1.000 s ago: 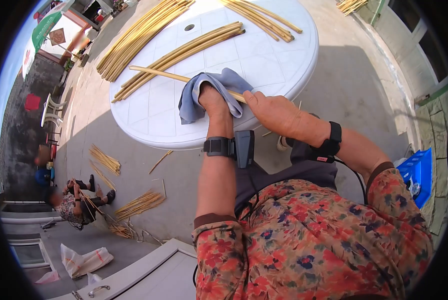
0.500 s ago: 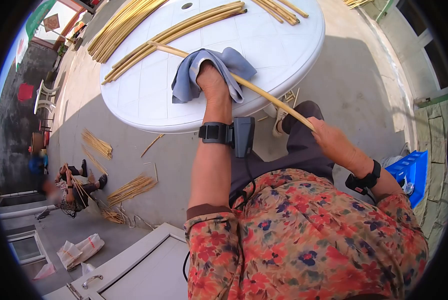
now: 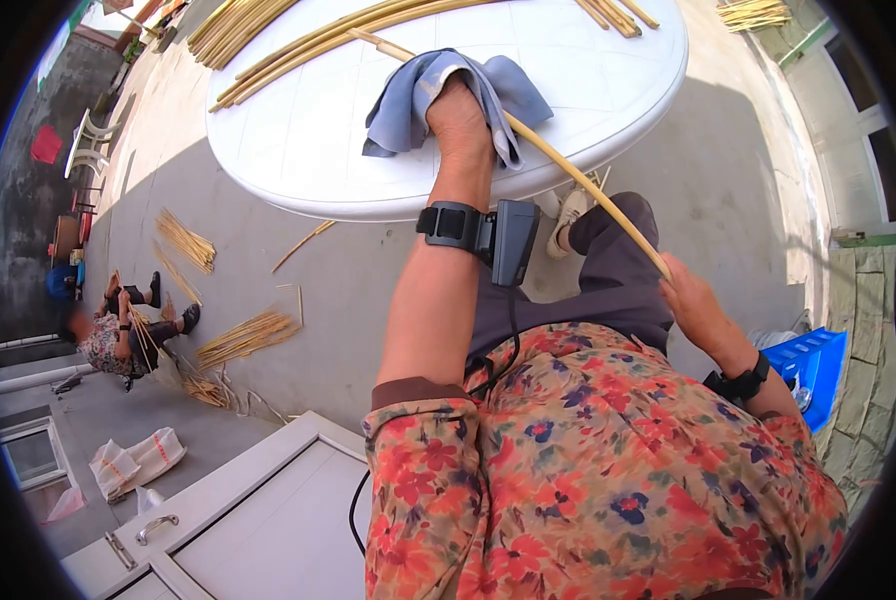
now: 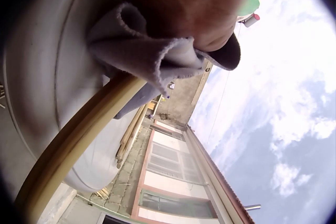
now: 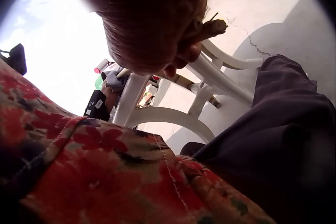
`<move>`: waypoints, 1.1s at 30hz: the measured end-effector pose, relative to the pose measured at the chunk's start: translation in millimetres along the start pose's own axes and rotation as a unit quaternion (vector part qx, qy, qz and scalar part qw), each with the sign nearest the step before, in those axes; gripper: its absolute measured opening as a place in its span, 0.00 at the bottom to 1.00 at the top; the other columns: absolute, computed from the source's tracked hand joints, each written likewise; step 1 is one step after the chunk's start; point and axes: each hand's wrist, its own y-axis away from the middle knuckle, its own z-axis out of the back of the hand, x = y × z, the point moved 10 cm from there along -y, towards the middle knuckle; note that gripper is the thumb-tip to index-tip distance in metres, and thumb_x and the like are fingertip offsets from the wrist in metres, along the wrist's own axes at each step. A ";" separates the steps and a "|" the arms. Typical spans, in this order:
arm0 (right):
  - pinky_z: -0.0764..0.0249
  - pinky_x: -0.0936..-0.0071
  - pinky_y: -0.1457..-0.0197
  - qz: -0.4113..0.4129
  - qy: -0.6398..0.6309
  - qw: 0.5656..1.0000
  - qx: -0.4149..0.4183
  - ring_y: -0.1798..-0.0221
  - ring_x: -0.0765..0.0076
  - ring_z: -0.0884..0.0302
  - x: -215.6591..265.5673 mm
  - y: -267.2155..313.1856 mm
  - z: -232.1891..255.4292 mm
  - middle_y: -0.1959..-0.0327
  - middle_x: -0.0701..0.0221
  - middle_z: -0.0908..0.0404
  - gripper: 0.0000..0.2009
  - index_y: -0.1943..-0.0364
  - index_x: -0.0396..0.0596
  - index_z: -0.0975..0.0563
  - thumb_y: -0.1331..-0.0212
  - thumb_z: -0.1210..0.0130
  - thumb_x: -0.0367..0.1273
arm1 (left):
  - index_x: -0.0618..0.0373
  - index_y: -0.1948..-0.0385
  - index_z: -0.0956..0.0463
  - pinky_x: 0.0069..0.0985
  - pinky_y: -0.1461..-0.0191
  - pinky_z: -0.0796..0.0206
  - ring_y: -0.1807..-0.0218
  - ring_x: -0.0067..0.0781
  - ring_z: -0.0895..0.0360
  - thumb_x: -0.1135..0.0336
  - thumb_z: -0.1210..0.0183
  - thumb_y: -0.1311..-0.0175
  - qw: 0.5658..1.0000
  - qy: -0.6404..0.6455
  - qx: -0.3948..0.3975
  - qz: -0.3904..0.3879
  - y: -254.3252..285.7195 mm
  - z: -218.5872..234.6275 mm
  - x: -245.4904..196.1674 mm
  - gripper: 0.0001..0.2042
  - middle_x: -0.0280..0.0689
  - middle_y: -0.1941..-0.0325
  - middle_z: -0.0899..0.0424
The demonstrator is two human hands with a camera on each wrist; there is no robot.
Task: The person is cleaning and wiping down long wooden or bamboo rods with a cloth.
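In the head view my left hand (image 3: 460, 115) grips a grey-blue cloth (image 3: 403, 105) over the near part of the white table. A long yellow cane stick (image 3: 593, 205) runs through the folded cloth, its far tip sticking out beyond it. My right hand (image 3: 706, 312) holds the stick's near end, off the table edge beside my thigh. Seen from the left wrist, the cloth (image 4: 131, 50) wraps the stick (image 4: 73, 140) below my palm. From the right wrist, the stick's cut end (image 5: 216, 27) pokes out of my curled right hand (image 5: 147, 29).
More canes (image 3: 308, 55) lie along the far side of the round white table (image 3: 288, 165). A blue crate (image 3: 823, 375) stands at the right. At the left, another person (image 3: 113, 335) sits near cane bundles (image 3: 248, 335) on the ground. White table legs (image 5: 168, 116) show under the right hand.
My right hand has moved down and right, away from the cloth, drawing the stick along. Less stick shows beyond the cloth. My left hand keeps its hold on the cloth; the view has tilted down.
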 end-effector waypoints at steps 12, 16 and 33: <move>0.30 0.65 0.63 -0.091 -0.049 0.994 0.039 0.65 0.49 0.26 -42.2 30.7 -9.7 0.65 0.55 0.26 0.19 0.47 0.44 0.39 0.44 0.53 0.27 | 0.51 0.72 0.32 0.21 0.68 0.36 0.71 0.22 0.32 0.62 0.58 0.38 0.985 0.158 0.042 0.060 -6.7 -11.2 15.3 0.08 0.29 0.73 0.30; 0.30 0.67 0.64 -0.096 -0.081 0.991 0.048 0.68 0.54 0.26 -39.1 31.7 -9.2 0.67 0.57 0.27 0.19 0.46 0.43 0.39 0.42 0.55 0.28 | 0.55 0.69 0.31 0.27 0.60 0.36 0.65 0.29 0.31 0.59 0.55 0.41 0.985 0.151 0.033 0.081 -31.1 -2.5 21.1 0.10 0.34 0.69 0.28; 0.33 0.72 0.65 -0.167 -0.020 0.986 -0.007 0.71 0.61 0.31 -113.8 107.0 8.1 0.75 0.64 0.31 0.11 0.55 0.44 0.34 0.42 0.57 0.29 | 0.56 0.65 0.32 0.33 0.48 0.38 0.56 0.35 0.31 0.58 0.58 0.40 0.966 0.229 0.005 0.122 -27.2 3.9 16.8 0.12 0.37 0.60 0.28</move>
